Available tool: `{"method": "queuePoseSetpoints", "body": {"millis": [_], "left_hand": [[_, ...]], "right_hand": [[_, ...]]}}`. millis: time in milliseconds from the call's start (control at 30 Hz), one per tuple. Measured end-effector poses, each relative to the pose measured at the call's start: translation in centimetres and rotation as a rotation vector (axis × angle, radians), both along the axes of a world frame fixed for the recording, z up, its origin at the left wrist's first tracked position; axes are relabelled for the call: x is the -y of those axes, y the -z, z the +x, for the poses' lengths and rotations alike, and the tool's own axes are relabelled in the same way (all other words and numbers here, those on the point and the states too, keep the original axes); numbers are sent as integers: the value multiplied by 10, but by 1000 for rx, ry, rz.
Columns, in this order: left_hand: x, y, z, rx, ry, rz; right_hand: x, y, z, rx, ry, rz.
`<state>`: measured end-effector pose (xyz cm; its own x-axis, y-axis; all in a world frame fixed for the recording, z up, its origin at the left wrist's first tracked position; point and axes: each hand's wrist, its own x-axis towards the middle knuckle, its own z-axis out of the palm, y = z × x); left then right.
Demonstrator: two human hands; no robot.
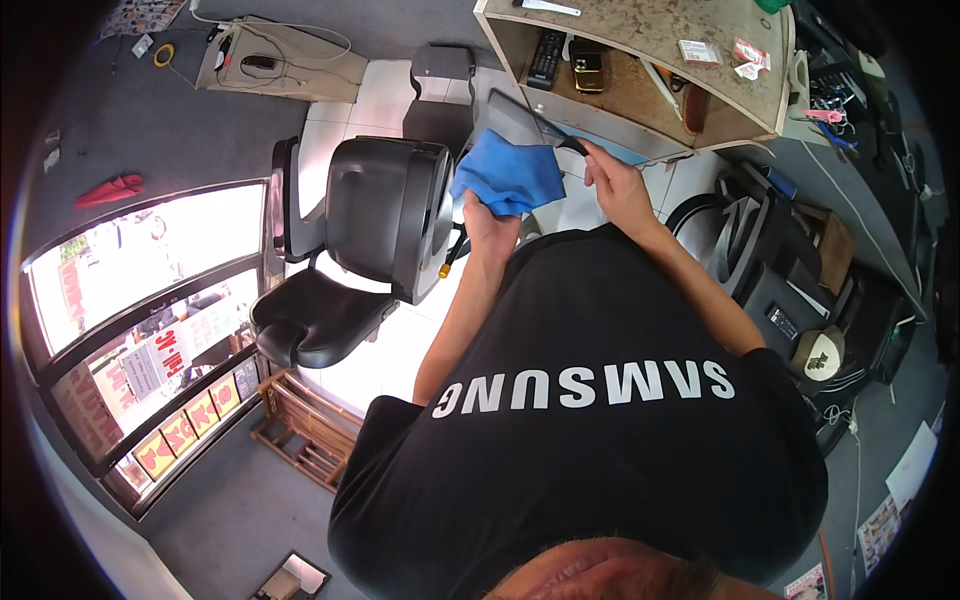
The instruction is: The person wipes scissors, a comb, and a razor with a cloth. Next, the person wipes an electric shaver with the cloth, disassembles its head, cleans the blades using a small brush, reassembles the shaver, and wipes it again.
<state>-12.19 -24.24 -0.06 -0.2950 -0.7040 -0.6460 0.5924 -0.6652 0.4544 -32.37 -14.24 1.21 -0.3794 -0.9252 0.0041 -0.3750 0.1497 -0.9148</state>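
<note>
My left hand (490,228) is closed around a bunched blue cloth (510,172), its folds spreading above the fingers. To its right, my right hand (616,186) grips the black handle of a flat, dark-edged thing that looks like a hand mirror (512,118). Its grey face slants up and left behind the cloth, which covers its lower part. Whether the cloth touches the face I cannot tell.
A black barber chair (385,205) stands left of my hands. Ahead is a wooden cabinet (640,25) with a remote control (546,58) on its shelf. At right is another black chair (760,260), with a cap (820,354) nearby. A bamboo rack (300,425) stands lower left.
</note>
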Motion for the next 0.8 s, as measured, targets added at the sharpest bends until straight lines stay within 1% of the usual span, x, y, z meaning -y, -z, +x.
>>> {"method": "queuePoseSetpoints", "body": {"millis": [33, 133, 233, 300, 367, 467, 533, 667, 700, 733, 767, 800], "left_hand": [[0, 1, 0, -31, 10, -14], [0, 3, -3, -105, 21, -40], [-2, 6, -11, -130, 4, -30], [-3, 14, -8, -126, 25, -18], [-6, 21, -4, -29, 22, 24], [-8, 39, 5, 128, 18, 50], [-12, 43, 8, 228, 53, 49], [-11, 47, 12, 441, -56, -69], [-5, 58, 19, 418, -97, -135], [2, 57, 24, 393, -137, -203], [5, 57, 28, 384, -176, -200], [9, 54, 34, 307, -161, -228]], "right_hand": [[3, 1, 2, -128, -34, -91], [15, -8, 18, -392, -150, -134], [12, 7, 30, -380, -436, -108], [10, 10, 28, -459, -521, -88], [7, 8, 25, -507, -600, -64], [0, -6, 18, -466, -722, -7], [-1, -12, 13, -490, -723, -18], [-5, -26, 3, -531, -653, -61], [-7, -33, 2, -490, -627, -17], [-10, -30, 3, -368, -519, -75], [-13, -24, 4, -247, -410, -131], [-16, -19, 4, -125, -299, -185]]}}
